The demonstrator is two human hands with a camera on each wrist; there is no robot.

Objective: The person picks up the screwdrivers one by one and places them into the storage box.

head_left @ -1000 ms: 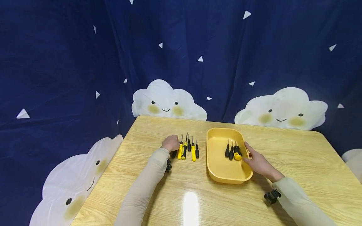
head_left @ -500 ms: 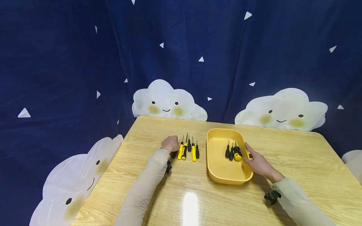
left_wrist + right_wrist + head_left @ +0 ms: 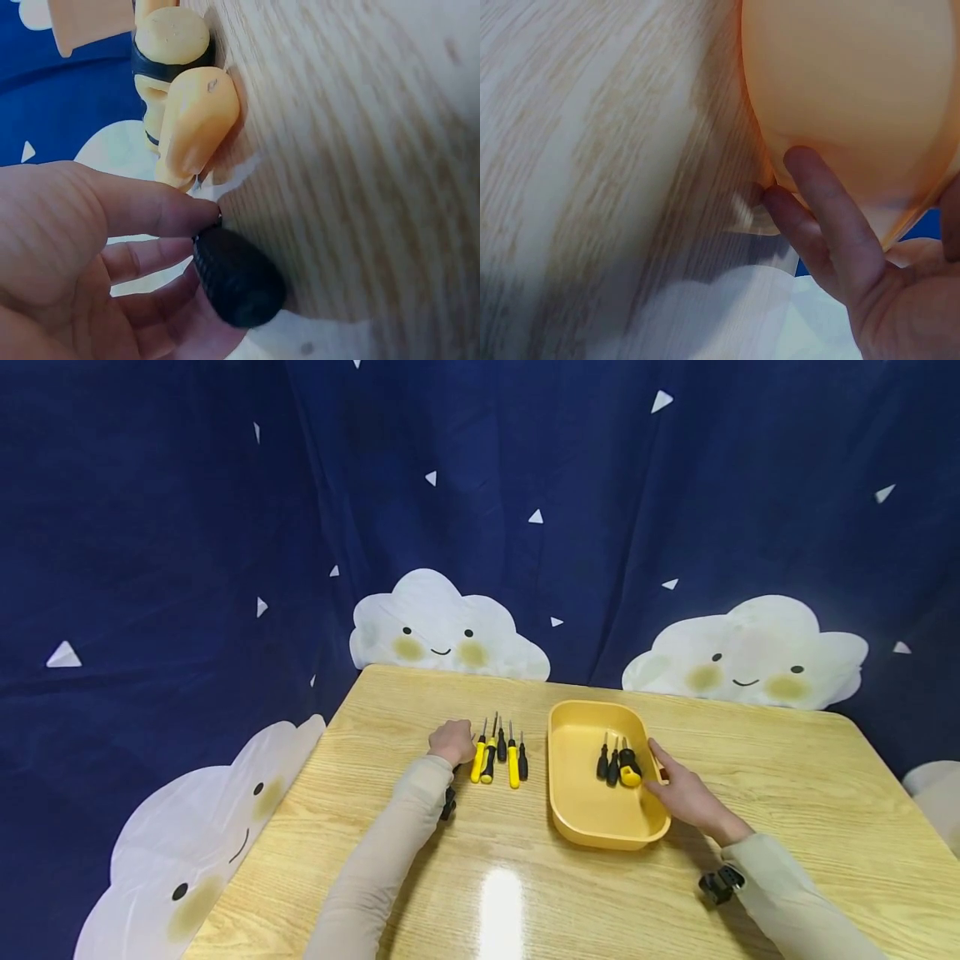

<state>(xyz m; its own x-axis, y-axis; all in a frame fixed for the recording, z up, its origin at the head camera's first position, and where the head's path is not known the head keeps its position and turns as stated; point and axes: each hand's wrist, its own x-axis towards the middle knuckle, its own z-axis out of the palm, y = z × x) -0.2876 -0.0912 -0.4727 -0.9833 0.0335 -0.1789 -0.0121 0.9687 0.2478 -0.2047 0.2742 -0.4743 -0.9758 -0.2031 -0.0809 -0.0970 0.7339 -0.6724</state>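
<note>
My left hand (image 3: 452, 742) pinches a black-handled screwdriver (image 3: 240, 277) between thumb and fingers, just where the handle meets the shaft; the shaft is hidden by the hand. To its right in the head view lie several screwdrivers in a row, among them a yellow one (image 3: 477, 762), a yellow-and-black one (image 3: 488, 762) and a short black one (image 3: 522, 762). My right hand (image 3: 688, 793) holds the right wall of a yellow bin (image 3: 600, 842), thumb over the rim and fingers along the outside (image 3: 832, 210). Inside lie two black screwdrivers (image 3: 613, 768) and a stubby black-and-yellow one (image 3: 629, 768).
All of this is on a light wooden table (image 3: 420, 877). Behind its far edge hangs a dark blue curtain (image 3: 480, 485) with white clouds. A small black camera (image 3: 722, 883) sits at the right wrist, another (image 3: 448, 803) at the left.
The black handle under my left hand, seen lying beside the row earlier, has shifted up toward the wrist and shows less. My right hand and the bin stay in place.
</note>
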